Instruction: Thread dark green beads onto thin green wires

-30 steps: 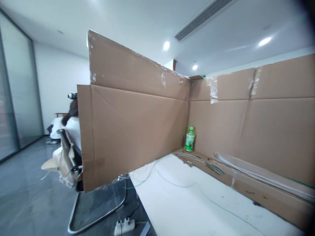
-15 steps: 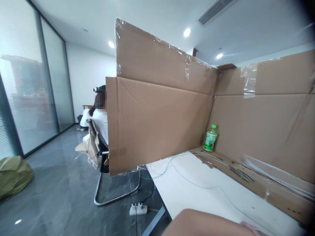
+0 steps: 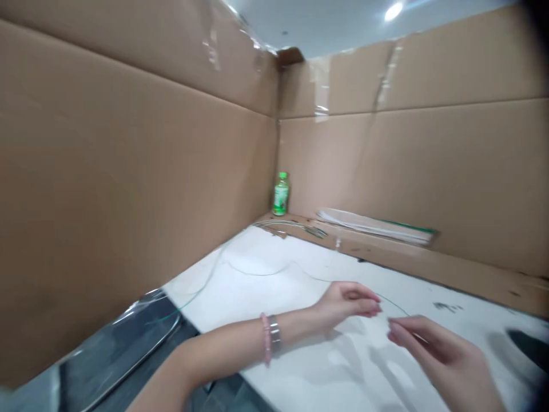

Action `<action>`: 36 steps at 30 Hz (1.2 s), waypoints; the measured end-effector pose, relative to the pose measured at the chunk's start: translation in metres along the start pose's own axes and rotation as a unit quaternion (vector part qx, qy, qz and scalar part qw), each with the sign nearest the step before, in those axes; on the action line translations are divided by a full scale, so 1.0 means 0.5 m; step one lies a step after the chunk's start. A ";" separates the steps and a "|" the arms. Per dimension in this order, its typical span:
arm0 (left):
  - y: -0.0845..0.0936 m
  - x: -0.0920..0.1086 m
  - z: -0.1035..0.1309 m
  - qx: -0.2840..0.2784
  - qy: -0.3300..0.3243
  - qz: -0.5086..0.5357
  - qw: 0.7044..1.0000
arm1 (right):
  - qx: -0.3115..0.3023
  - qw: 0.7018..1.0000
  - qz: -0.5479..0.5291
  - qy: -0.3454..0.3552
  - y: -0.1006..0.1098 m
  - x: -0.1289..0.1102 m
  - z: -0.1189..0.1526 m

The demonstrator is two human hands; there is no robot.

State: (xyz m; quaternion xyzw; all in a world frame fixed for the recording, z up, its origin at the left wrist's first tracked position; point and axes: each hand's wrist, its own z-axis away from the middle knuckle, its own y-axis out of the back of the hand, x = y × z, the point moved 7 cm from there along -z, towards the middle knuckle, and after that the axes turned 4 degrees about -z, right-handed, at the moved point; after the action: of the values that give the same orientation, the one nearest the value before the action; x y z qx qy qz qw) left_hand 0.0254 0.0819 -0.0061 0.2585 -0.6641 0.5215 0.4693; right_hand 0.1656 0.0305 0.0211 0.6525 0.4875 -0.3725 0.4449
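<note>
Over the white tabletop, my left hand is closed, its thumb and fingertips pinched together; a pink bead bracelet and a clear band circle the wrist. Just right of it, my right hand is pinched too, its fingertips facing the left ones across a small gap. Whatever either hand grips is too small and blurred to name. A thin green thread runs across the table and passes behind my left hand toward my right fingertips.
Cardboard walls stand on the left and at the back. In their corner is a green bottle. Thin rods and a clear bag of white strips lie along the back edge. A dark object sits at the far right.
The view has swung right and down to the table. Both hands are now in view, pinched close together; earlier mainly a blurred arm showed at the bottom. The seated person is out of view.
</note>
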 end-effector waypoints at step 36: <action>0.001 -0.030 0.054 -0.003 0.097 0.038 0.995 | -0.106 0.981 -0.136 -0.095 -0.050 -0.020 -0.002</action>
State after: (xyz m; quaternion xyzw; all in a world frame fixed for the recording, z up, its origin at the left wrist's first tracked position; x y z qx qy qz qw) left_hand 0.0218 0.0546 -0.0201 0.1802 -0.6264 0.5594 0.5120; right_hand 0.1388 0.0317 0.0252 0.4912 0.5635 -0.4359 0.5011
